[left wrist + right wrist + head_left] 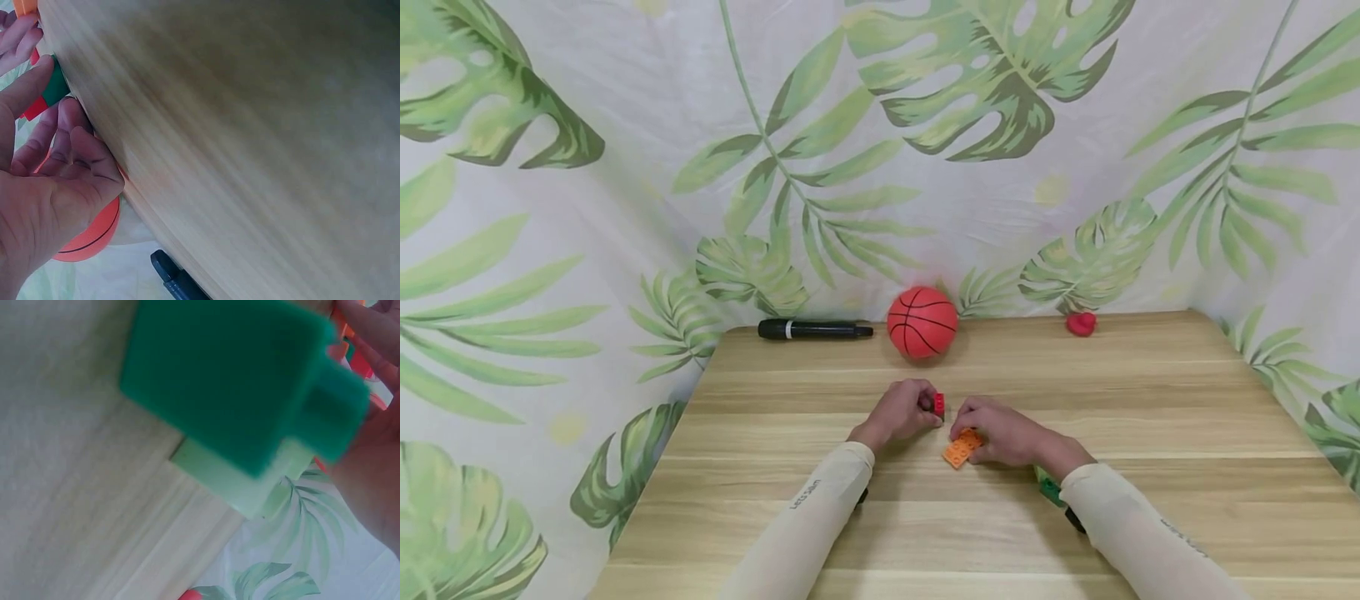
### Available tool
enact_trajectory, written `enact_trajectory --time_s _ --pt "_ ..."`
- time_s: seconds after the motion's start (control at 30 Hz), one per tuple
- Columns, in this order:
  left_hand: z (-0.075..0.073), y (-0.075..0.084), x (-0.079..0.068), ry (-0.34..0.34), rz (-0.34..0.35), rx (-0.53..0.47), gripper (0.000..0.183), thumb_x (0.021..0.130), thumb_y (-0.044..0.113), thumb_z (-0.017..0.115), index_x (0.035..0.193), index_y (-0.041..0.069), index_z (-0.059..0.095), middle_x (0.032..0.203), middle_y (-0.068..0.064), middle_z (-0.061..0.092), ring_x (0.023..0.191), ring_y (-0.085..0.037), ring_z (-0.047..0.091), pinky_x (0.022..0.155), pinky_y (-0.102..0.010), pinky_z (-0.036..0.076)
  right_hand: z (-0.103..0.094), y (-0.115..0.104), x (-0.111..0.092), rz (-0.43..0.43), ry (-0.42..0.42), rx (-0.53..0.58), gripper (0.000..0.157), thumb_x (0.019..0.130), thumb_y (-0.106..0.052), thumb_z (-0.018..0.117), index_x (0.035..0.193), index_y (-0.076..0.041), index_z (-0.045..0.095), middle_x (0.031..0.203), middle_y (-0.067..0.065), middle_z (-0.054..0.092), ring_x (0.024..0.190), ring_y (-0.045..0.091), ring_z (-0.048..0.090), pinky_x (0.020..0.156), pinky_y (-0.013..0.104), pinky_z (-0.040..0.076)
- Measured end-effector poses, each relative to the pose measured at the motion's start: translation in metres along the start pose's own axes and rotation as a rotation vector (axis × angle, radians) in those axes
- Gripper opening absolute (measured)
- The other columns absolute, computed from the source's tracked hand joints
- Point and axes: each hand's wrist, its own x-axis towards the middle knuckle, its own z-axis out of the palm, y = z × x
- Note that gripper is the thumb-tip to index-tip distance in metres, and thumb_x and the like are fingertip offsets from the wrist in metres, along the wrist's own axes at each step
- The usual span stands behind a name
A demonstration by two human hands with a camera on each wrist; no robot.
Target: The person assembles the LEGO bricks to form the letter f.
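My left hand [906, 410] pinches a small red toy brick [939, 405] near the middle of the table. In the left wrist view a green brick [57, 84] is joined to the red one, between thumb and fingers. Close by on the right, my right hand [1003, 433] grips an orange studded brick [958, 452] between thumb and fingers. The two held pieces are apart. Beside the right wrist sit a dark green brick [219, 369] and a light green brick [219, 475], partly hidden by the forearm in the head view.
At the table's back edge stands a red basketball-patterned ball [922, 322]. Left of it lies a black microphone [816, 330]. A small red object [1081, 323] is at the back right. A leaf-patterned cloth [970, 200] hangs behind the wooden table [760, 433].
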Motion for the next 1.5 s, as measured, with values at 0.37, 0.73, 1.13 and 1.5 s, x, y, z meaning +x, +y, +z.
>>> enact_trajectory --time_s 0.37,0.73,1.13,1.5 --pt "0.002 -0.001 -0.001 0.002 -0.006 -0.006 0.024 0.089 0.009 0.088 0.109 0.008 0.074 0.095 -0.001 0.073 0.087 -0.011 0.062 0.088 -0.034 0.058 -0.001 -0.002 0.001 0.117 0.131 -0.008 0.024 0.093 -0.018 0.083 0.114 -0.01 0.074 0.11 0.0 0.071 0.097 0.013 0.061 0.09 0.035 0.054" --pt "0.002 -0.004 0.0 0.014 0.018 -0.004 0.023 0.089 0.011 0.089 0.106 0.008 0.074 0.093 -0.001 0.073 0.084 -0.011 0.062 0.087 -0.032 0.058 -0.009 -0.01 0.017 0.124 0.342 0.027 0.03 0.094 -0.013 0.083 0.121 -0.006 0.073 0.117 0.009 0.075 0.107 0.023 0.068 0.1 0.048 0.056" --pt "0.004 -0.003 0.0 0.018 -0.014 0.031 0.031 0.088 0.016 0.09 0.112 0.009 0.072 0.105 -0.003 0.073 0.094 -0.017 0.063 0.098 -0.04 0.056 -0.003 -0.011 0.029 0.128 0.38 0.009 0.033 0.092 -0.013 0.086 0.123 -0.007 0.076 0.116 0.009 0.073 0.105 0.024 0.067 0.098 0.047 0.056" --pt "0.002 -0.002 -0.001 0.015 -0.034 0.031 0.035 0.089 0.018 0.09 0.118 0.008 0.072 0.109 -0.005 0.073 0.099 -0.02 0.063 0.101 -0.042 0.055 -0.003 -0.011 0.034 0.174 0.366 0.047 0.035 0.091 -0.01 0.086 0.124 -0.008 0.079 0.117 0.01 0.073 0.107 0.025 0.067 0.099 0.047 0.055"
